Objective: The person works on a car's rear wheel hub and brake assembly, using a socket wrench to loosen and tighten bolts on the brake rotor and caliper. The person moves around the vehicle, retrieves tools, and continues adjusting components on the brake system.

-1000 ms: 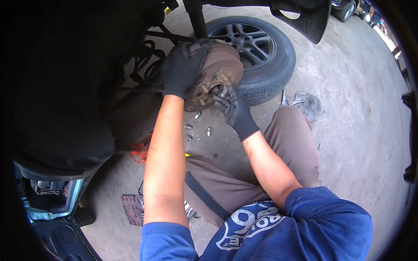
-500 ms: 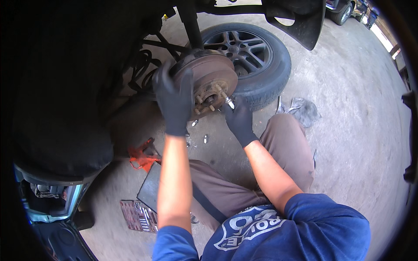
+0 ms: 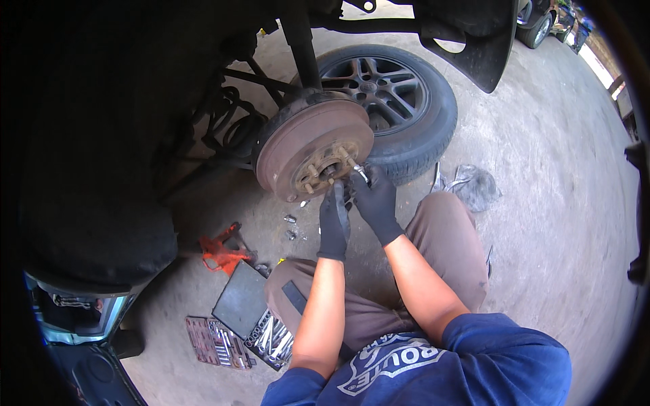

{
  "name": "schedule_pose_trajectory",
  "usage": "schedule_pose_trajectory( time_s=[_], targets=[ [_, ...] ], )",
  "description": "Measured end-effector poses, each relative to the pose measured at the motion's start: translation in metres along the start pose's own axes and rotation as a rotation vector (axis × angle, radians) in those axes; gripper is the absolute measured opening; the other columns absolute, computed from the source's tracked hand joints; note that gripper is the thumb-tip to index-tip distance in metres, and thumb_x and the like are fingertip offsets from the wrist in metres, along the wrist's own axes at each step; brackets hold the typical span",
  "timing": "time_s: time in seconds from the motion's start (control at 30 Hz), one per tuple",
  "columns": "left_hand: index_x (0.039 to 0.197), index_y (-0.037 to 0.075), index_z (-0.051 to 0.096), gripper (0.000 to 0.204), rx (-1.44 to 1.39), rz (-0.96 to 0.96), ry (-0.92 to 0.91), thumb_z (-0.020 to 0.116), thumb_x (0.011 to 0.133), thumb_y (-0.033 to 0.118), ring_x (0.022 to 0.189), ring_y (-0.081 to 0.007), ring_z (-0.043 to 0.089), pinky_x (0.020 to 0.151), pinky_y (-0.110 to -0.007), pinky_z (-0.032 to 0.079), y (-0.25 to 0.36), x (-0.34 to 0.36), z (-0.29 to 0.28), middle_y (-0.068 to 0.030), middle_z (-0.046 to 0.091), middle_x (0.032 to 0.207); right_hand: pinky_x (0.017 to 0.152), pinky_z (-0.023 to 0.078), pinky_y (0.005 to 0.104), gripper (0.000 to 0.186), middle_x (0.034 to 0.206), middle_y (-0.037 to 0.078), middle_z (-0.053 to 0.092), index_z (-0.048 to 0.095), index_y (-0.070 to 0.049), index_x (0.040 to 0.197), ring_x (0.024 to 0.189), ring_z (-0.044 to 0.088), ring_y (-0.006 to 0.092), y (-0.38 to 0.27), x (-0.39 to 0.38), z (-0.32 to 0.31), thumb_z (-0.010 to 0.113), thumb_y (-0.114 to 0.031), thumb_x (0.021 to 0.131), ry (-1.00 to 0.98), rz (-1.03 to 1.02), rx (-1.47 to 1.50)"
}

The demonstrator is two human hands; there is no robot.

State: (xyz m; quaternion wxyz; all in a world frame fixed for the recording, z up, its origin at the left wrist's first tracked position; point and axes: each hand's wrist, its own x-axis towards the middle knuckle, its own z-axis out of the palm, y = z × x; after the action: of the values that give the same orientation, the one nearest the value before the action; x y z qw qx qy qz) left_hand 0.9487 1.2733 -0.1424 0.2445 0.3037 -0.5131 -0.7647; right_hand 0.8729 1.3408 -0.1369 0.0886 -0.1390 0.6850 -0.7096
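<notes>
A rusty brake drum [image 3: 288,159] with several wheel studs faces me under the raised vehicle. My gloved right hand [image 3: 376,203] is closed on a silver lug nut [image 3: 359,171], which sits at the end of the drum's right-hand stud. Just left of it, my gloved left hand [image 3: 334,220] reaches up to the drum's lower edge, fingers drawn together near a lower stud; what they hold, if anything, is hidden. On the floor below the drum lie loose lug nuts [image 3: 290,218].
Behind the drum a wheel with its tire [image 3: 433,128] lies flat. A grey rag [image 3: 474,186] is at the right. Left of my legs are an orange jack stand [image 3: 220,252], a red socket case [image 3: 200,342] and an opened box of wrenches [image 3: 273,338].
My left hand has come down from in front of the drum's left side to its lower edge, beside my right hand. The right hand stays at the same stud with the lug nut.
</notes>
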Motion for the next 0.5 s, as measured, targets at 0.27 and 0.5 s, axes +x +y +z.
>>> schedule_pose_trajectory(
  time_s=[0.27, 0.5],
  targets=[
    [0.114, 0.009, 0.067, 0.026, -0.214, -0.304, -0.268, 0.062, 0.101, 0.031, 0.071, -0.0059, 0.057, 0.058, -0.021, 0.039, 0.017, 0.028, 0.013, 0.0019, 0.066, 0.091, 0.058, 0.054, 0.0277, 0.018, 0.088, 0.009, 0.064, 0.051, -0.004, 0.114, 0.068, 0.066, 0.0134, 0.0, 0.015, -0.003, 0.054, -0.019, 0.104, -0.101, 0.319, 0.624],
    [0.107, 0.002, 0.071, 0.022, -0.028, -0.132, -0.227, 0.064, 0.099, 0.021, 0.083, -0.0107, 0.063, 0.073, -0.025, 0.051, 0.02, 0.03, 0.025, -0.0035, 0.069, 0.094, 0.066, 0.053, 0.0364, 0.025, 0.092, 0.015, 0.068, 0.05, -0.002, 0.117, 0.079, 0.071, 0.025, -0.009, -0.009, -0.015, 0.058, -0.018, 0.1, 0.065, -0.201, -0.138]
  ],
)
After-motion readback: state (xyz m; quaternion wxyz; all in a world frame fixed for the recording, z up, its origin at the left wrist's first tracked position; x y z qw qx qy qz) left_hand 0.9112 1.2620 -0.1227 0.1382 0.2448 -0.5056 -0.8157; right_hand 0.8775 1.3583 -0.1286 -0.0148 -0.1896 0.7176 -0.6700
